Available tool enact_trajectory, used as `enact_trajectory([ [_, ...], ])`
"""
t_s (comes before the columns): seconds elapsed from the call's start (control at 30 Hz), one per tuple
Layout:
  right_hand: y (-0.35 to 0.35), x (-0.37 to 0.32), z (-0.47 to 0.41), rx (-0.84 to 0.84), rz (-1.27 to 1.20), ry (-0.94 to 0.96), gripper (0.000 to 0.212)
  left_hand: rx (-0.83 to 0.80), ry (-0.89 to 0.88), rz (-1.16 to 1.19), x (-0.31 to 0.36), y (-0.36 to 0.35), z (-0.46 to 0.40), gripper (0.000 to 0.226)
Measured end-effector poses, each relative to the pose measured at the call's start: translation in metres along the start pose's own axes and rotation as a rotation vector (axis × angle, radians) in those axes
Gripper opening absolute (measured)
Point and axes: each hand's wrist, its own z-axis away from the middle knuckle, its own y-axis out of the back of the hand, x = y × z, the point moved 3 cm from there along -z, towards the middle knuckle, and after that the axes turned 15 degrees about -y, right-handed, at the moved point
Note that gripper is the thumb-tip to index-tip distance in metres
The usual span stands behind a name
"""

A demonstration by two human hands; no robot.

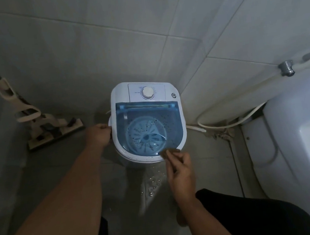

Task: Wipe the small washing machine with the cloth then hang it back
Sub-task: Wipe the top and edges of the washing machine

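Observation:
The small white washing machine stands on the tiled floor against the wall, with a clear blue lid shut over its drum and a white dial on its back panel. Dark specks dot the lid and front rim. My left hand grips the machine's left side handle. My right hand pinches a small brown cloth and presses it onto the front right rim of the machine.
A mop with a flat head leans in the left corner. A white toilet fills the right side, with a hose and a wall valve behind it. Water drops lie on the floor in front of the machine.

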Motion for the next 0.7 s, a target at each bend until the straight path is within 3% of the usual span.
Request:
enact_trajectory([
  [0.17,-0.032,-0.027,0.026,-0.062,0.117,0.082,0.034,0.013,-0.004,-0.026,0.003,0.003,0.005,0.004],
  [0.33,-0.059,-0.067,0.022,-0.312,0.193,0.329,0.031,0.021,-0.026,-0.026,0.0,0.001,0.0,0.012],
  [0.5,-0.031,-0.055,0.0,-0.166,0.108,0.207,0.032,-0.02,-0.008,0.011,-0.009,0.003,-0.007,0.007],
  [0.7,-0.041,-0.027,0.005,-0.283,0.191,0.347,0.032,-0.016,-0.028,0.004,0.015,0.006,0.014,0.016],
])
